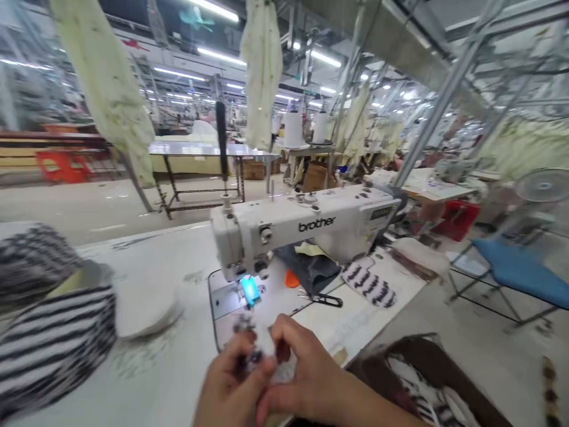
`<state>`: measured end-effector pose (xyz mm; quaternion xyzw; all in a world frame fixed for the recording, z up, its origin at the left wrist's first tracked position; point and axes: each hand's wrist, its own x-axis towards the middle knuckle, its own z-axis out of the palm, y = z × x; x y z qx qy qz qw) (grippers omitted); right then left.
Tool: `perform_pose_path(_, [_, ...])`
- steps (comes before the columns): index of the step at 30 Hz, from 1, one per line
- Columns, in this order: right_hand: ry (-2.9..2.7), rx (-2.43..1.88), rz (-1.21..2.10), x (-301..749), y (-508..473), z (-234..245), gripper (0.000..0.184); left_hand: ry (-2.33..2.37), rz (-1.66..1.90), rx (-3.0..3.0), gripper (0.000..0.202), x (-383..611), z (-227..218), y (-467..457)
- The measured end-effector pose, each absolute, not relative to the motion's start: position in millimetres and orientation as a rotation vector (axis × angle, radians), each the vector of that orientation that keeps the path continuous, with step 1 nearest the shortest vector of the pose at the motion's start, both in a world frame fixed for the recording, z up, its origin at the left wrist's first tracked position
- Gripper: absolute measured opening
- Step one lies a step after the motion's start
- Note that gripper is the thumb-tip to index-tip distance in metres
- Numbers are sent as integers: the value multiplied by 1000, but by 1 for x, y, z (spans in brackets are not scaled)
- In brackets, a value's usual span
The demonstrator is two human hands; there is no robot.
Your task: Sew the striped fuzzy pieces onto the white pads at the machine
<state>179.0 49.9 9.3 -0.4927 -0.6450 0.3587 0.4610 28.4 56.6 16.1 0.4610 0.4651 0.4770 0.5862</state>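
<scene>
Small striped fabric piece (251, 356), held just above the front of the machine table (169, 379), close before the head of a white Brother sewing machine (306, 222). Left hand (229, 385) and right hand (306, 373) meet around the piece, fingers curled inward and brought together from both sides. Working at the fingertips, with the two hands this close, gives good control of so small an item; an even pinch from both sides keeps its layers or edges from slipping.

Around the hands: black-handled thread snips (322, 299), an orange scrap (291, 279) and dark blue cloth (306, 267) lie behind the machine bed; a striped strip (368, 284) lies to the right. A stack of striped fabric (53, 338) and round white pieces (144, 308) lie on the left.

Hard to make out: motion blur and overlapping fingers hide the piece's shape and whether the fingers are clamped on it. The needle is not distinct. The brown bin (427, 379) is cut off by the lower edge, and the stack by the left edge.
</scene>
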Motion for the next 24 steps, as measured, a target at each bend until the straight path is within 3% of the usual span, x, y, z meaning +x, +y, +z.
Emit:
perform_pose_path(4, [-1678, -1005, 727, 173, 51, 10, 5, 967, 1213, 1024, 34, 44, 9, 48])
perform_pose_path(8, [-1751, -829, 620, 176, 63, -3, 22, 1038, 1374, 920, 26, 37, 1, 46])
perform_pose_path(10, [-1678, -890, 654, 175, 71, -12, 17, 868, 1377, 757, 25, 31, 0, 40])
perform_pose_path(13, [-1397, -997, 1004, 169, 77, -20, 3, 676, 1200, 614, 37, 23, 1, 30])
perform_pose_path(15, [-1135, -924, 1314, 160, 73, -18, 11, 696, 1095, 668, 40, 18, 3, 26])
perform_pose_path(19, [-790, -598, 1745, 139, 49, -5, 28, 1053, 1229, 908, 27, 7, 7, 33])
perform_pose_path(24, [-840, -604, 1617, 133, 43, -2, 36, 1048, 1119, 1041, 13, 2, 4, 37])
